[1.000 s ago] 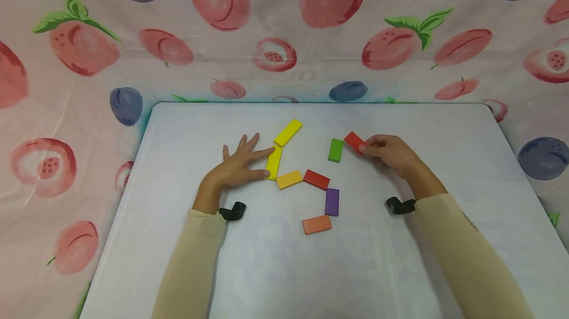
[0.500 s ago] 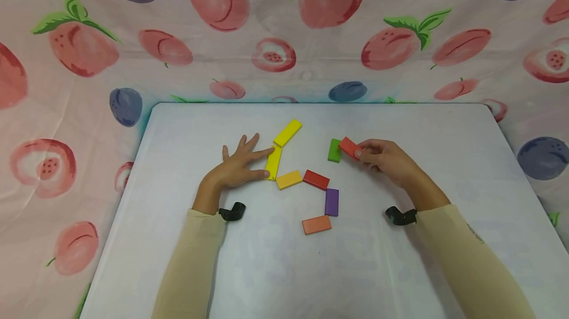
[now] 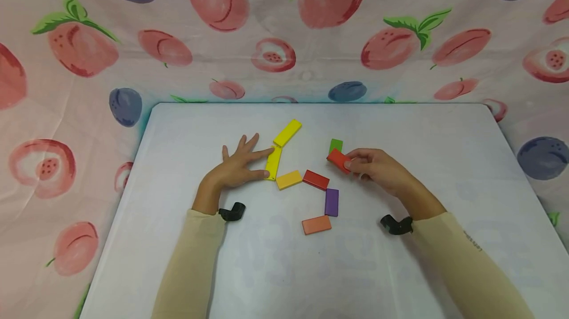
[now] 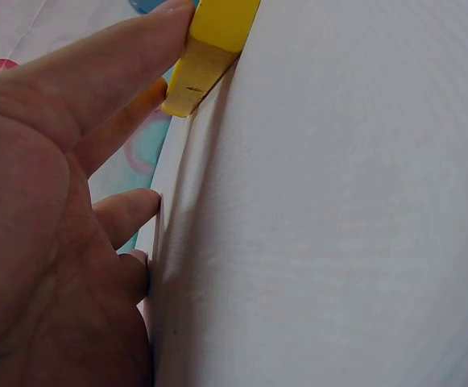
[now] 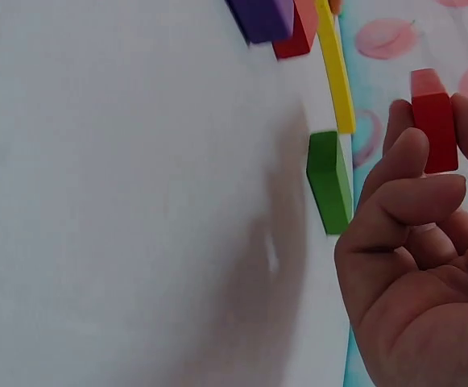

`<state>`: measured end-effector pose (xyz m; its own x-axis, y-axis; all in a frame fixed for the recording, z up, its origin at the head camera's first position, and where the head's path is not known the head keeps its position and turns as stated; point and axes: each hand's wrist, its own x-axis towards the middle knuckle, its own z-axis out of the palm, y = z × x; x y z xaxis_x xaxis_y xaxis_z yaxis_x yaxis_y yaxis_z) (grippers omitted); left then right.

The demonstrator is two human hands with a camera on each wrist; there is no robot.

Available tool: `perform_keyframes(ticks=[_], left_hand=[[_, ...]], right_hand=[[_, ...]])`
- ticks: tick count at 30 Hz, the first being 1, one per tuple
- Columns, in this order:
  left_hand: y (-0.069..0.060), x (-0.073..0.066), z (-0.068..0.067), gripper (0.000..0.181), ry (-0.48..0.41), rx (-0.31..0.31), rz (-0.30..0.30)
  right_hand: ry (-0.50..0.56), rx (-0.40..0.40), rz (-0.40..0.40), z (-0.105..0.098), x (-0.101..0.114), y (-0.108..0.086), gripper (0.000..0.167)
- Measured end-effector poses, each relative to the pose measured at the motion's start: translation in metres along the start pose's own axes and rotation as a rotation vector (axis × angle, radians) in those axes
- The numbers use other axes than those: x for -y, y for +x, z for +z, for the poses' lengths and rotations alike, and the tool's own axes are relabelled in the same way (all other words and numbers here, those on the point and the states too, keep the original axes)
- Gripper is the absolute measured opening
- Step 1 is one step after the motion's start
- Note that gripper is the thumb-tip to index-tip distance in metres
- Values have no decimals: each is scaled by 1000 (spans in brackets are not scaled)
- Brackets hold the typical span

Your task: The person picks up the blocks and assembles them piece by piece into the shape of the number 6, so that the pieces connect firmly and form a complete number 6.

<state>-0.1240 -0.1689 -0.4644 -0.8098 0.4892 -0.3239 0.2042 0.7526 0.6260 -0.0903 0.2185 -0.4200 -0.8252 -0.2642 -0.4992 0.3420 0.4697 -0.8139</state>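
My right hand (image 3: 375, 167) pinches a red block (image 3: 337, 160) between thumb and fingers. In the right wrist view this red block (image 5: 435, 133) is held up off the table. From the head view it overlaps the near part of a green block (image 3: 336, 144) that lies on the table. My left hand (image 3: 237, 167) has its fingers spread; its index finger and thumb touch the left side of a yellow block (image 3: 273, 162). The left wrist view shows the thumb against that yellow block (image 4: 217, 36). Another yellow block (image 3: 287, 133) lies at its far end.
From the yellow block's near end, an orange-yellow block (image 3: 289, 180), a second red block (image 3: 316, 179), a purple block (image 3: 331, 203) and an orange block (image 3: 316, 225) form a bent line on the white table (image 3: 186, 126). A fruit-patterned cloth (image 3: 306, 76) hangs behind.
My right hand has moved left and nearer to me with the red block, from the green block's right side to over its near part. My left hand has stayed in place.
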Motion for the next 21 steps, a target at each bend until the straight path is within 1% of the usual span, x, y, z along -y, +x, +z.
perform_keyframes(ticks=[3,14,18,21], left_hand=[[0,0,0,66,-1,-1,2],[-1,-1,0,66,-3,1,6],[-1,-2,-1,66,-7,-1,5],[-1,-2,-1,66,-8,-2,6]], right_hand=[[9,20,-4,5,2,-1,38],[109,110,-23,23,9,-3,34],[132,145,-37,29,10,-3,35],[126,163,-42,34,12,-2,38]])
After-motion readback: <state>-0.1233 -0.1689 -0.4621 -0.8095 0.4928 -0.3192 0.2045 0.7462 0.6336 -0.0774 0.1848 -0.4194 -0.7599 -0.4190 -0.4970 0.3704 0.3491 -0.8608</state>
